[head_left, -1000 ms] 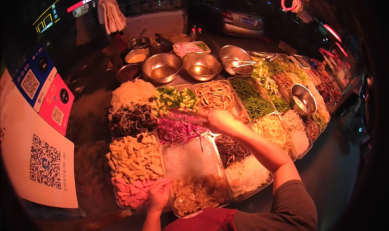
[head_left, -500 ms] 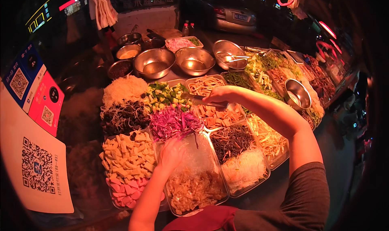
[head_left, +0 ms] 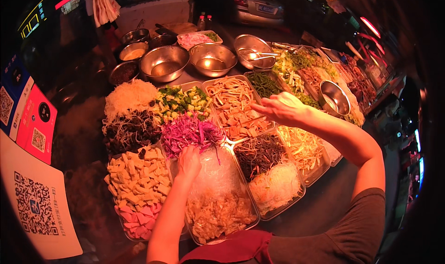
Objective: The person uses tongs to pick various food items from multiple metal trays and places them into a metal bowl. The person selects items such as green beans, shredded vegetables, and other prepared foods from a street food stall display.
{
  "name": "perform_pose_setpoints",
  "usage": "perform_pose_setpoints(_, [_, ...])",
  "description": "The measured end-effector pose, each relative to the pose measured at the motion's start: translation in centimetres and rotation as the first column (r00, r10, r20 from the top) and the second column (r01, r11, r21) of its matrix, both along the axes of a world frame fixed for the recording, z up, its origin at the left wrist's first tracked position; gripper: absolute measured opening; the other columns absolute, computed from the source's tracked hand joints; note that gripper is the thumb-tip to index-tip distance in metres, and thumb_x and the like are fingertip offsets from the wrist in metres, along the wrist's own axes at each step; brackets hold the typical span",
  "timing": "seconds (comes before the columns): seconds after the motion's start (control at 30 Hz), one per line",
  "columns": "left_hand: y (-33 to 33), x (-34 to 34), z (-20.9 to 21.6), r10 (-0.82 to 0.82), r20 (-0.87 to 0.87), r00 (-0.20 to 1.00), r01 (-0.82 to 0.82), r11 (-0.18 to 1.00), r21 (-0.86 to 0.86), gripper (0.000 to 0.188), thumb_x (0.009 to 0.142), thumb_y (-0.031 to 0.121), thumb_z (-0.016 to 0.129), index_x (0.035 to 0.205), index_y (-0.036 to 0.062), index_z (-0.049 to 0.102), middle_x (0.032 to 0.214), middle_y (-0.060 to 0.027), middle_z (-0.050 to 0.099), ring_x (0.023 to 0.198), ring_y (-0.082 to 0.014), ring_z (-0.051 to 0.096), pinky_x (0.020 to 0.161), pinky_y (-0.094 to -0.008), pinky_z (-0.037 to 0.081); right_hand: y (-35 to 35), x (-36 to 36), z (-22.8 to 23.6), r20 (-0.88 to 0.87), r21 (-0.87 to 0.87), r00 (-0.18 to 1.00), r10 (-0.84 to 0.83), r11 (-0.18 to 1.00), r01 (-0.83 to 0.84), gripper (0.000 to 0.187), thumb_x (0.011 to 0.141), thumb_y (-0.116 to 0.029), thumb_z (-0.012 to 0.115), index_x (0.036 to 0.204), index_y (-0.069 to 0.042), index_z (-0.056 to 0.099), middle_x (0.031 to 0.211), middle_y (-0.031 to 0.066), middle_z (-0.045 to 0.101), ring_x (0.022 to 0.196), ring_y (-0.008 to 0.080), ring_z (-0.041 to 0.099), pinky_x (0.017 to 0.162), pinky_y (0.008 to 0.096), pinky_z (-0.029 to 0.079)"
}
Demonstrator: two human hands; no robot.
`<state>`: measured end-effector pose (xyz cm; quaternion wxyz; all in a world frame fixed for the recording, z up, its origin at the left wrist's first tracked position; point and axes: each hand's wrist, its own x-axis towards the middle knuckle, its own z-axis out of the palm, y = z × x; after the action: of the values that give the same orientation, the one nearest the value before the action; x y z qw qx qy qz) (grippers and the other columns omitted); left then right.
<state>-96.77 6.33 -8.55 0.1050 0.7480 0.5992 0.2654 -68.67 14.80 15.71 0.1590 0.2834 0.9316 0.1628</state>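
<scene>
At the near edge of a heap of shredded purple cabbage point(head_left: 192, 132), my left hand point(head_left: 189, 163) has its fingers bent down and closed on the shreds. Below that hand lies a clear-film-covered part of a tray, with brown translucent pieces point(head_left: 220, 215) at its near end. My right hand point(head_left: 286, 108) is over the right side of a tray of brown tofu pieces point(head_left: 243, 125) and pale tofu strips point(head_left: 229, 91). Its fingers point left and are drawn together; whatever they grip is hidden. Green strips point(head_left: 264, 84) lie just beyond it.
Steel bowls point(head_left: 164, 63) line the back, and another bowl point(head_left: 334, 98) stands on food at the right. Cut tan sticks point(head_left: 139, 176), pink slices point(head_left: 138, 220), chopped greens point(head_left: 184, 101) and white noodles point(head_left: 276, 187) fill other trays. Payment-code signs point(head_left: 34, 199) stand at left.
My right hand has moved right, off the chopped greens; the flat metal tool seen in it no longer shows. My left hand has reached forward to the cabbage. The whole view has shifted slightly.
</scene>
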Motion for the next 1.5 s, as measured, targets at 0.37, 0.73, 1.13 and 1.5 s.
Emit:
perform_pose_setpoints(0.37, [-3.0,0.7,2.6,-0.028,0.244,0.969,0.008,0.997,0.081,0.013,0.077,0.007,0.058,0.086,-0.0002,0.063,0.093,-0.0139,0.062,0.089,-0.0326,0.057,0.079,-0.0386,0.047,1.9,-0.4,-3.3,0.219,-0.051,0.970,0.110,0.994,-0.101,0.038,0.089,-0.017,0.042,0.128,-0.021,0.045,0.086,0.0079,0.052,0.062,0.0204,0.057,0.042,0.0328,0.044])
perform_pose_setpoints(0.73, [-3.8,0.5,0.7,-0.008,0.320,0.947,-0.013,0.998,0.066,0.017,0.077,0.007,0.055,0.089,-0.0010,0.065,0.095,-0.0145,0.062,0.091,-0.0317,0.058,0.081,-0.0378,0.046,4.4,-8.2,-3.4,-0.043,-0.139,0.985,-0.165,0.978,0.158,0.028,0.094,-0.036,0.040,0.092,-0.017,0.061,0.056,0.0061,0.050,0.047,0.0210,0.053,0.037,0.0351,0.038])
perform_pose_setpoints(1.13, [-7.5,-2.4,3.5,0.083,0.475,0.876,-0.130,0.989,0.066,0.014,0.078,0.001,0.056,0.089,-0.0041,0.062,0.096,-0.0163,0.061,0.093,-0.0330,0.058,0.082,-0.0363,0.046,2.2,-0.4,-1.9,0.001,-0.005,0.902,0.431,0.902,-0.431,0.034,0.090,-0.025,0.043,0.123,-0.027,0.049,0.080,0.0020,0.051,0.068,0.0162,0.055,0.049,0.0307,0.047])
perform_pose_setpoints(1.5, [-9.5,-3.8,3.4,0.159,0.426,0.890,-0.180,0.984,0.009,0.016,0.079,0.005,0.057,0.092,-0.0014,0.063,0.097,-0.0161,0.061,0.091,-0.0329,0.059,0.080,-0.0360,0.047,2.5,-2.3,2.4,0.054,0.061,0.978,0.199,0.977,-0.203,0.043,0.086,-0.026,0.053,0.128,-0.024,0.046,0.078,0.0031,0.054,0.065,0.0185,0.058,0.051,0.0289,0.047])
